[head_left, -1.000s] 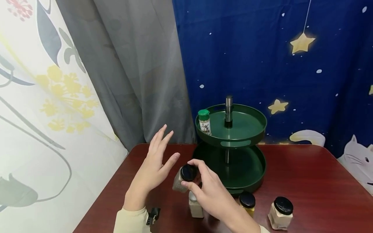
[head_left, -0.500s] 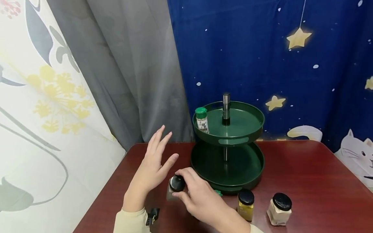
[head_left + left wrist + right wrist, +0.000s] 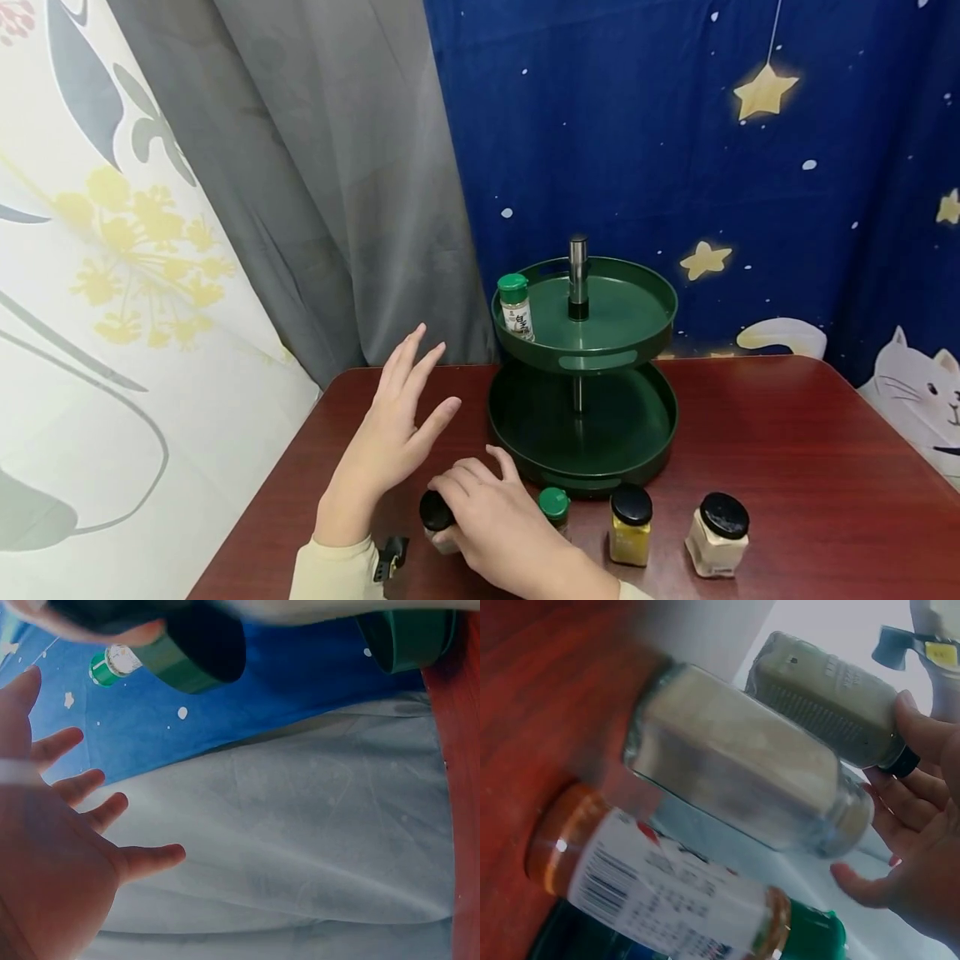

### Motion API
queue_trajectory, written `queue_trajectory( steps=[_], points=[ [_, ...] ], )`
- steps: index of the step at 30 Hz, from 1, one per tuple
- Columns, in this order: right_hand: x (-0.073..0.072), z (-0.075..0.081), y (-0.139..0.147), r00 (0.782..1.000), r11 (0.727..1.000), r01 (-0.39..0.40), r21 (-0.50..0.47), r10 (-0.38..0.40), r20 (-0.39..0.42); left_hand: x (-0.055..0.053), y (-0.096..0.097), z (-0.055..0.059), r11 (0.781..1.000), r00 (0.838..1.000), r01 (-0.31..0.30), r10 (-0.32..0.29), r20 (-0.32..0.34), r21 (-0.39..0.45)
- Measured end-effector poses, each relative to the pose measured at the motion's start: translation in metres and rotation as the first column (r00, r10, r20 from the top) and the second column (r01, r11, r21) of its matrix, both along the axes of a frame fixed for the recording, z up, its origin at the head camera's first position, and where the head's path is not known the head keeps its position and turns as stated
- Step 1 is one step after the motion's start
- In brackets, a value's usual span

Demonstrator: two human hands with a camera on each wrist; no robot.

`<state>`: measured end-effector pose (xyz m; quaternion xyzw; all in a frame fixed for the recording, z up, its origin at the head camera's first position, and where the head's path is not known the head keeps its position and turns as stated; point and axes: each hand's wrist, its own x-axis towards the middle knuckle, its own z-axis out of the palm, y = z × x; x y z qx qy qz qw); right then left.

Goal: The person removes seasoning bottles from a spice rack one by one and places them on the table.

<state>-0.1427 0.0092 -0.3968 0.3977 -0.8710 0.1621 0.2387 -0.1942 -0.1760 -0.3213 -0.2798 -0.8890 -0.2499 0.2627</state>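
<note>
My right hand (image 3: pixel 498 521) grips a black-lidded square jar (image 3: pixel 442 542) near its lid, low over the front of the table. In the right wrist view this jar (image 3: pixel 821 701) shows grey-brown powder and small print. A second glass jar (image 3: pixel 735 761) of pale powder stands nearer that camera, hidden behind the hand in the head view. Beside it is a green-capped spice bottle (image 3: pixel 675 881), its cap showing just right of the hand. My left hand (image 3: pixel 390 425) is raised with fingers spread, holding nothing; its bare palm (image 3: pixel 60 855) shows in the left wrist view.
A two-tier green round rack (image 3: pixel 585 358) stands behind the hands, with a green-capped bottle (image 3: pixel 516 308) on its upper tier. To the right stand a yellow-filled jar (image 3: pixel 631 527) and a cream-filled jar (image 3: pixel 717 537), both black-lidded. Curtains (image 3: pixel 315 183) hang behind the table (image 3: pixel 795 425).
My right hand has moved left and down with the jar, away from the rack. The green-capped bottle on the table has come into view beside it. My left hand stays raised.
</note>
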Motion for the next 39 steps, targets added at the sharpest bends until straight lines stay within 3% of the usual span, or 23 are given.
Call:
queue_trajectory(
  steps=[12,15,19,23,26,29,35,39],
  points=[
    [0.003,-0.011,-0.010,0.993,1.000,0.015,0.023,-0.018,0.115,0.001,-0.002,-0.001,1.000,1.000,-0.001,0.001,0.009,0.002],
    [0.003,-0.015,-0.011,0.996,0.999,0.030,0.022,-0.032,0.083,0.001,-0.003,-0.002,1.000,1.000,-0.003,0.003,0.009,0.002],
    [0.003,-0.019,-0.012,0.998,0.998,0.065,0.016,-0.065,-0.020,0.001,-0.004,-0.002,1.000,1.000,-0.008,0.008,0.011,0.000],
    [0.001,-0.022,-0.013,0.987,0.992,0.122,0.019,-0.119,-0.112,0.001,-0.005,-0.002,1.000,1.000,-0.012,0.012,0.010,-0.002],
    [0.000,-0.022,-0.014,0.976,0.985,0.174,0.017,-0.170,-0.133,0.001,-0.005,-0.001,1.000,1.000,-0.006,0.006,0.010,-0.001],
    [0.000,-0.020,-0.014,0.973,0.975,0.215,0.057,-0.208,-0.102,0.001,-0.004,0.000,1.000,1.000,-0.006,0.006,0.014,0.001],
    [0.006,-0.010,-0.013,0.969,0.949,0.227,0.219,-0.242,0.045,0.002,-0.004,0.000,1.000,1.000,-0.008,0.008,0.013,0.002],
    [0.008,-0.005,-0.012,0.971,0.950,0.218,0.222,-0.235,0.050,0.000,-0.002,0.002,1.000,1.000,0.000,0.000,0.010,-0.006]
  ],
)
